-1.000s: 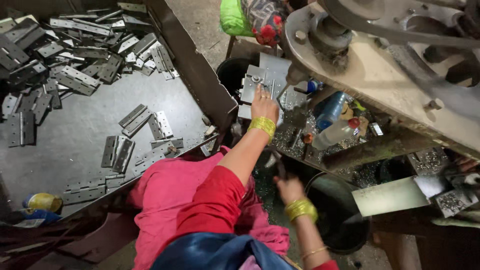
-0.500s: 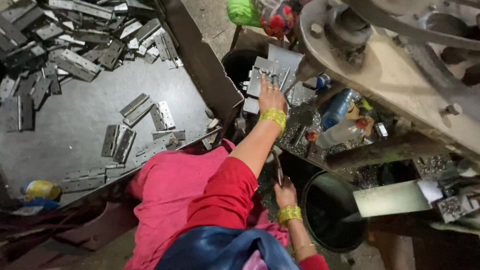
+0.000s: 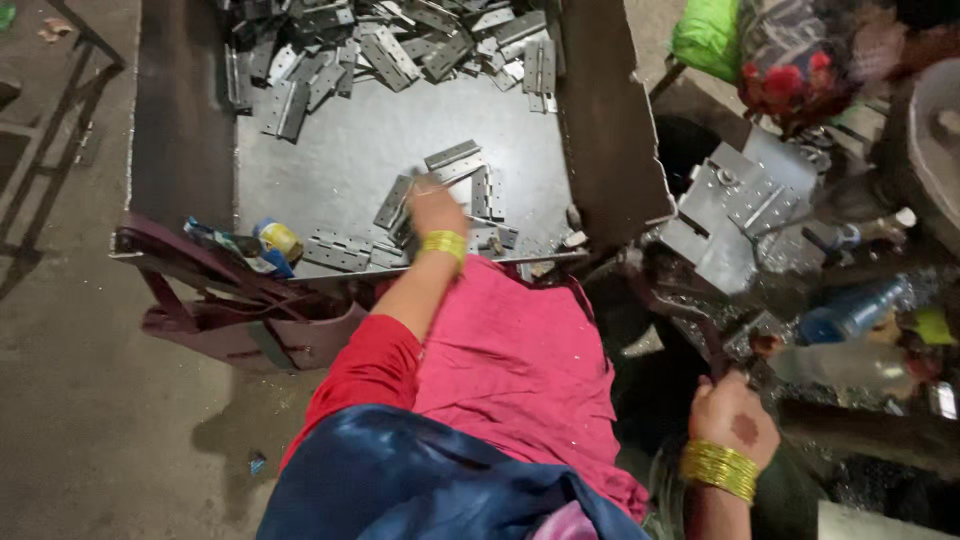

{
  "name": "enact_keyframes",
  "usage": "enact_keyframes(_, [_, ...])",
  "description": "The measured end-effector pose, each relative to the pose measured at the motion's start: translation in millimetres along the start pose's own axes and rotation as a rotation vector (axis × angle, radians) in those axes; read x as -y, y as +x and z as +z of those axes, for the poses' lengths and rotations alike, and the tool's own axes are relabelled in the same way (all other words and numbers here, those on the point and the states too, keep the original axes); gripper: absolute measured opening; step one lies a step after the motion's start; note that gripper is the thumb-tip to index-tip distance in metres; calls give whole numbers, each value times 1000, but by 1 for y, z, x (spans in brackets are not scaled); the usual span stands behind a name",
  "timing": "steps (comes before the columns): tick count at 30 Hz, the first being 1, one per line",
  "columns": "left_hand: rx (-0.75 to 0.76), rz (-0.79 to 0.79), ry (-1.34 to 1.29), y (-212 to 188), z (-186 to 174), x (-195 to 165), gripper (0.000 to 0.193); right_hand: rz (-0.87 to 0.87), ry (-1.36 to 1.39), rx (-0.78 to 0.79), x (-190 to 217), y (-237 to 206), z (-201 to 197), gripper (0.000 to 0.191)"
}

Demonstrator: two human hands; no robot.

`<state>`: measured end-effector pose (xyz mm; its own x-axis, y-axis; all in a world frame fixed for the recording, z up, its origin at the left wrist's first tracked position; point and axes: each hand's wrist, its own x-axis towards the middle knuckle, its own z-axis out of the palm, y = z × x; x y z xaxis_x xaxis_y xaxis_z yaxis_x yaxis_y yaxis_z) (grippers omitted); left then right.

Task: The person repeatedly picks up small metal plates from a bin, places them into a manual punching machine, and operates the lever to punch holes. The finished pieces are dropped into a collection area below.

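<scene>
My left hand (image 3: 435, 205), with a yellow bangle at the wrist, reaches into a shallow dark metal tray (image 3: 400, 130) and lies on a small cluster of flat steel hinges (image 3: 455, 158). Its fingers are hidden and blurred. A larger heap of hinges (image 3: 380, 40) lies at the tray's far end. My right hand (image 3: 730, 418), wearing gold bangles, is low at the right, closed around a thin dark lever (image 3: 708, 340) of the machine. Pink cloth (image 3: 510, 350) covers my lap between the two arms.
To the right of the tray's tall side wall (image 3: 605, 130), several hinged plates (image 3: 745, 195) lie on the machine bed. A plastic bottle (image 3: 850, 312) rests beside them. A small yellow and blue tin (image 3: 278, 240) sits at the tray's near edge. A green bag (image 3: 708, 35) hangs behind.
My left hand has swung from the plates on the machine bed over to the tray on the left. My view turned left with it. The right hand stays on the lever.
</scene>
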<state>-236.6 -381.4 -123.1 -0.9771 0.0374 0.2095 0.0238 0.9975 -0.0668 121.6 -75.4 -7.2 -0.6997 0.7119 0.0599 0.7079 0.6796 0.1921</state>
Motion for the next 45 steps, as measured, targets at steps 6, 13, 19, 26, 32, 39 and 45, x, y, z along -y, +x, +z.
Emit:
enact_keyframes(6, [10,196,-273,-5,30,59,20,17,-24,69,19,2,-38,42])
enact_keyframes(13, [129,1,-929,-17,-54,-16,28,-29,187,14,-1,20,-6,49])
enact_keyframes(19, [303,496,-1205,-54,-136,-218,32,-71,442,62,-23,30,15,43])
enact_keyframes(26, [-198,735,-739,-116,-157,-310,21,28,298,125,-15,8,4,33])
enact_keyframes(32, [40,932,-347,-145,-151,-296,37,-30,313,153,-6,12,-30,36])
enact_keyframes(39, [-79,843,-433,-112,-162,-323,36,-4,288,203,-23,28,7,42])
enact_keyframes(45, [-177,819,-450,-111,-161,-319,43,282,561,236,-18,-8,130,56])
